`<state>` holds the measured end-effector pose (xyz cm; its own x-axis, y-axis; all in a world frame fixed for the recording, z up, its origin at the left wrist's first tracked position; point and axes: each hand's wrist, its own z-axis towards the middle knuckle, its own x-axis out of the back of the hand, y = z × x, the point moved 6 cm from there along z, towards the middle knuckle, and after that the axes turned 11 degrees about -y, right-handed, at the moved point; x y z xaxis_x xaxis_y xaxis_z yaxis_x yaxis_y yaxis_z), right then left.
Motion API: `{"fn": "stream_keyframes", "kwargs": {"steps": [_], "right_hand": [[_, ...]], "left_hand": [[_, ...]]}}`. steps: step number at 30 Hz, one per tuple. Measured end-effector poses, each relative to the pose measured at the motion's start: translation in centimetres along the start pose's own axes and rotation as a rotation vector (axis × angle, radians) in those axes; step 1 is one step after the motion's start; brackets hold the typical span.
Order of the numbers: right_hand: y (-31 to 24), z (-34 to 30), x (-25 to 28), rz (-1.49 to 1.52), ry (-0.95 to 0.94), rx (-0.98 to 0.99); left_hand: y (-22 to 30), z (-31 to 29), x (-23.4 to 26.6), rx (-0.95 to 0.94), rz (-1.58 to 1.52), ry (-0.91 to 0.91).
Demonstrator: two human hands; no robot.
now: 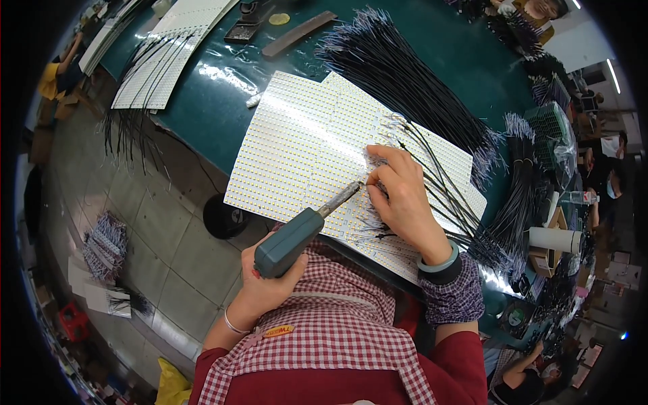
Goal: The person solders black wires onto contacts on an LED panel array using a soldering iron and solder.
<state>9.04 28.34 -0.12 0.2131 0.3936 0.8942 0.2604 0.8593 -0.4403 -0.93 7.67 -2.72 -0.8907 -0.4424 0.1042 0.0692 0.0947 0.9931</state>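
Note:
My left hand point(270, 287) is closed round the handle of a dark green soldering gun point(290, 244). Its metal tip points up and right and meets the white LED board point(283, 142), just beside my right fingertips. With bent fingers, my right hand point(405, 199) pinches a thin wire end at that spot; the fingers partly hide it. Several black wires point(439, 162) with bare ends lie across the right part of the board, passing behind my right hand. More LED boards lie beneath, overlapping at angles.
A thick bundle of black wires point(418, 81) lies beyond the boards, and another bundle point(516, 189) at the right. Wired boards point(152, 81) hang over the table's left edge. A metal bar point(299, 34) lies at the back. Below the edge stands a black bin point(226, 217). Other people work farther off.

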Motion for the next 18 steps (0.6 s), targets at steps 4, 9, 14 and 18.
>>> {"fn": "stream_keyframes", "kwargs": {"steps": [4, 9, 14, 18], "right_hand": [[-0.04, 0.05, 0.00, 0.002, -0.003, 0.000], [-0.05, 0.02, 0.06, -0.002, -0.003, -0.003], [0.02, 0.01, 0.31, 0.021, -0.015, -0.007], [0.94, -0.18, 0.83, 0.171, -0.040, -0.024]], "left_hand": [[-0.08, -0.64, 0.32, 0.070, -0.049, 0.062], [0.15, -0.56, 0.33, 0.018, -0.074, 0.068], [0.15, -0.74, 0.38, -0.026, -0.008, 0.091], [-0.07, -0.79, 0.66, 0.052, -0.153, 0.107]]}}
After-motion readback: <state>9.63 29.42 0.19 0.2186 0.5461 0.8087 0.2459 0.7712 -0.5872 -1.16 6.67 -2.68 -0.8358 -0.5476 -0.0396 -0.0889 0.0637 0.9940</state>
